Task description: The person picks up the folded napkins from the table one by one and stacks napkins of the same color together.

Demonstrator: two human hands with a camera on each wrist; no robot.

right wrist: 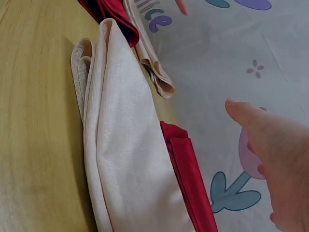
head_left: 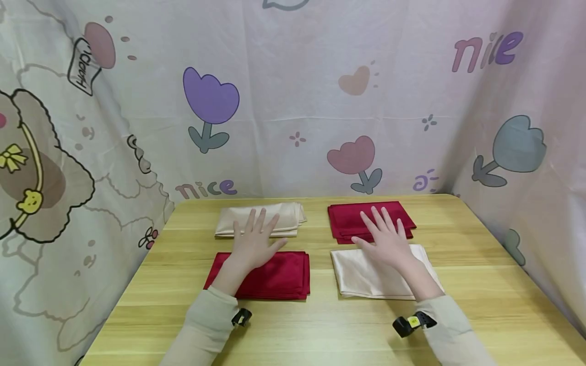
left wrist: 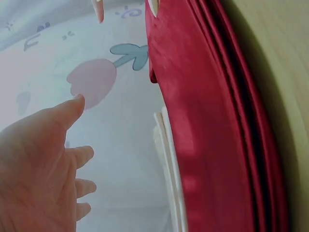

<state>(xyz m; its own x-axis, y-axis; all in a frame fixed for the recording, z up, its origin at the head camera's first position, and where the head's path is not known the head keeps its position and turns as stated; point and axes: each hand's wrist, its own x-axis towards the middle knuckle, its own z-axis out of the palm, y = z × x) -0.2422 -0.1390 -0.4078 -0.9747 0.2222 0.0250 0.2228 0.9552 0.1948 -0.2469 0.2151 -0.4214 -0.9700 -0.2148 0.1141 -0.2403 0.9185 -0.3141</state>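
Left hand (head_left: 253,243) and right hand (head_left: 386,238), both with fingers straight and spread, palms down, holding nothing. The left hand hovers over or rests on the far edge of the near-left red folded cloth (head_left: 274,277), its fingertips reaching the beige folded cloth (head_left: 263,219) at 12 o'clock from it. The right hand lies likewise across the seam between the near-right cream folded cloth (head_left: 371,277) and the far-right red folded cloth (head_left: 352,218). Whether the palms actually press the fabric cannot be told; the wrist views show each hand lifted clear of the cloth edge.

The four cloths form a two-by-two grid on the wooden table (head_left: 480,284), colours alternating diagonally, each pile apart from its neighbours. A printed tulip curtain (head_left: 293,101) encloses the table on three sides.

Judgement: smoothing appears to be in hand. It is done well by keeping the fingers flat and sweeping outward from the centre, so the slippery satin layers stay stacked and their edges aligned.
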